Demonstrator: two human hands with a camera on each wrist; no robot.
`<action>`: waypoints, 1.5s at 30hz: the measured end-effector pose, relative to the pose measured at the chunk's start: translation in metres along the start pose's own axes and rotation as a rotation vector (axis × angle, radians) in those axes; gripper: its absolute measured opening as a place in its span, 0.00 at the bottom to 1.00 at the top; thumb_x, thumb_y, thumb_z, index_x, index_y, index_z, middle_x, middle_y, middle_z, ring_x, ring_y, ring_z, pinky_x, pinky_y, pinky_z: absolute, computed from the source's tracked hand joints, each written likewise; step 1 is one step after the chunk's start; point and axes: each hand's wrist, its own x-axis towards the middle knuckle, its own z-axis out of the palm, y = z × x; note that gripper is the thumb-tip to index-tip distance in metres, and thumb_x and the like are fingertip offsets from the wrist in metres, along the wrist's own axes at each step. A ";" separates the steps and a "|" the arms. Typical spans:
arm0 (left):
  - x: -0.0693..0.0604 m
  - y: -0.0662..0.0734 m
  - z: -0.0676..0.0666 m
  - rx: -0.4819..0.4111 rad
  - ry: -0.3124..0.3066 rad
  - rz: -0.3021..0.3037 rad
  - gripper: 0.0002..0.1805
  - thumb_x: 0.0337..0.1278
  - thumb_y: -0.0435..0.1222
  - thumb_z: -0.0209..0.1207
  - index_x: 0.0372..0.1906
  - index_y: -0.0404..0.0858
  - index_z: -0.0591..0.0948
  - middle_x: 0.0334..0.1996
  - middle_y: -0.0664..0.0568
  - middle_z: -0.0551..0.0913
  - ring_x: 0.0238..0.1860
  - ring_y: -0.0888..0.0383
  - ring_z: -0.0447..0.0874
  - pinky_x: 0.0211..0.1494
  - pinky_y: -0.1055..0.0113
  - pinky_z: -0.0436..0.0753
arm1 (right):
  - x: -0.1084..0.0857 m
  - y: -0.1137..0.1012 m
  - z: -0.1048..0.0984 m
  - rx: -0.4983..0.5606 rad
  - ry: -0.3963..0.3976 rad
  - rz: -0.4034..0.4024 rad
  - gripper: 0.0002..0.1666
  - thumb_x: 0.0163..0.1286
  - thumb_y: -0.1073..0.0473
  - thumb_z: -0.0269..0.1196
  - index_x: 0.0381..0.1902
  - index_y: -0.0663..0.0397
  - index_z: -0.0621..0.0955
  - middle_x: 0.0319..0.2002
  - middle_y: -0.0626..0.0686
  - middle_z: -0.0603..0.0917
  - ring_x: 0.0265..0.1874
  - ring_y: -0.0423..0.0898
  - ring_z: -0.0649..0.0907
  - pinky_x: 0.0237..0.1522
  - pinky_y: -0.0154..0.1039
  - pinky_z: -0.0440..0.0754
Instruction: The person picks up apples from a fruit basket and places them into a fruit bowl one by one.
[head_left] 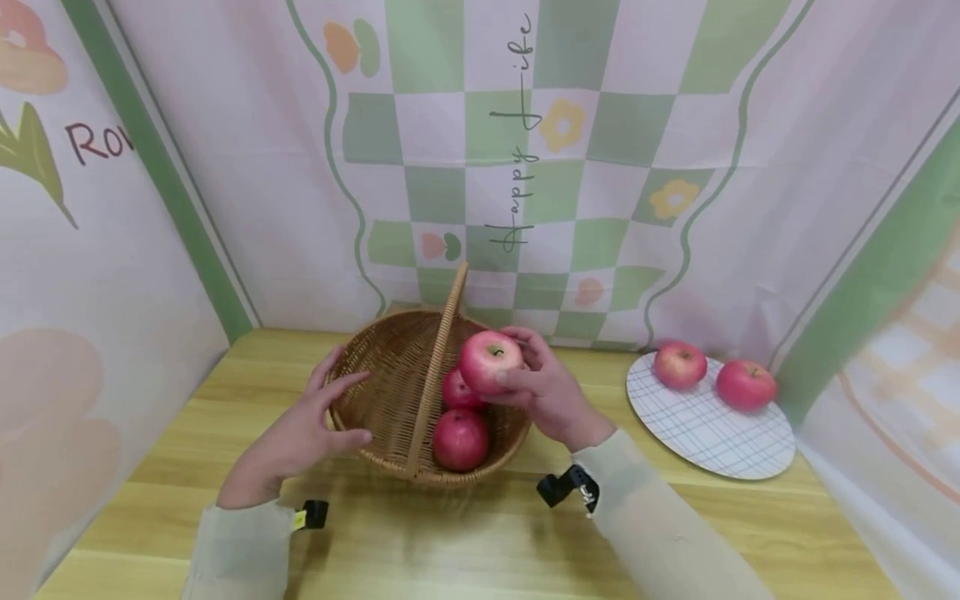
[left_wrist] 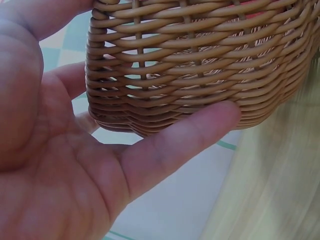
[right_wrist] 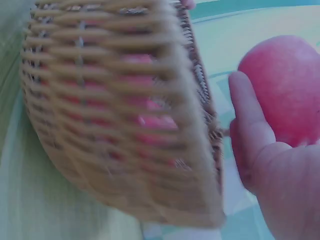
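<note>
Pinching the held apple near the middle of the head view, your right hand has its thumb against the front of the fruit and its fingers around the far side. That apple sits over the right part of the wicker basket and partly covers the upper of two red apples inside; the right wrist view shows it apart from the basket's rim. Your left hand, left of centre in the head view, is spread, with its fingers and thumb around the basket's left side; in the left wrist view your thumb lies straight across the lower weave, though you cannot tell from this how firmly it touches. The basket stands upright at the centre of the frame, its arched handle dividing it, and the upper apple and lower apple both lie right of that handle. At the right of the frame, you have an oval checked plate bearing two more apples, the plate's left apple and the plate's right apple, just beside each other. Basket and plate rest on a wood-grain table, and a green-and-white checkered cloth fills the upper middle.
</note>
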 end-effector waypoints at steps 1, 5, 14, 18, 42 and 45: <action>0.000 0.000 0.000 -0.001 -0.001 -0.002 0.46 0.51 0.44 0.73 0.75 0.42 0.65 0.79 0.52 0.29 0.72 0.26 0.42 0.60 0.25 0.59 | -0.002 -0.003 -0.003 -0.005 -0.012 -0.002 0.38 0.62 0.77 0.58 0.69 0.55 0.65 0.67 0.61 0.63 0.59 0.58 0.74 0.50 0.56 0.82; 0.000 -0.002 0.000 0.000 -0.001 -0.002 0.46 0.52 0.44 0.73 0.75 0.43 0.65 0.79 0.52 0.28 0.73 0.27 0.41 0.60 0.25 0.59 | -0.012 -0.013 -0.017 -0.012 -0.051 -0.011 0.41 0.63 0.79 0.58 0.73 0.53 0.65 0.70 0.61 0.60 0.59 0.59 0.74 0.51 0.56 0.81; 0.001 -0.006 0.001 0.002 -0.008 -0.003 0.46 0.53 0.44 0.72 0.76 0.45 0.64 0.79 0.54 0.28 0.73 0.28 0.40 0.61 0.26 0.59 | -0.038 -0.032 -0.052 -0.029 -0.037 -0.051 0.39 0.67 0.79 0.55 0.73 0.51 0.65 0.69 0.60 0.60 0.59 0.55 0.75 0.52 0.57 0.80; 0.001 -0.005 0.000 -0.005 -0.008 0.000 0.46 0.53 0.44 0.72 0.76 0.45 0.64 0.79 0.53 0.28 0.73 0.28 0.39 0.61 0.26 0.58 | -0.051 -0.039 -0.076 -0.052 -0.027 -0.067 0.39 0.69 0.80 0.54 0.75 0.57 0.61 0.69 0.61 0.60 0.59 0.55 0.77 0.52 0.59 0.79; 0.001 -0.005 0.001 -0.005 -0.014 -0.027 0.46 0.53 0.42 0.72 0.77 0.47 0.62 0.78 0.55 0.26 0.73 0.28 0.38 0.61 0.25 0.55 | -0.116 -0.053 -0.227 -0.359 0.466 0.221 0.56 0.71 0.70 0.61 0.79 0.56 0.35 0.74 0.68 0.41 0.41 0.35 0.80 0.49 0.48 0.83; 0.002 -0.006 0.001 -0.002 -0.012 -0.025 0.47 0.53 0.42 0.72 0.77 0.48 0.62 0.78 0.56 0.26 0.74 0.28 0.38 0.61 0.25 0.56 | -0.117 -0.047 -0.229 -0.376 0.465 0.198 0.55 0.71 0.69 0.62 0.79 0.60 0.37 0.69 0.68 0.51 0.40 0.37 0.82 0.46 0.47 0.85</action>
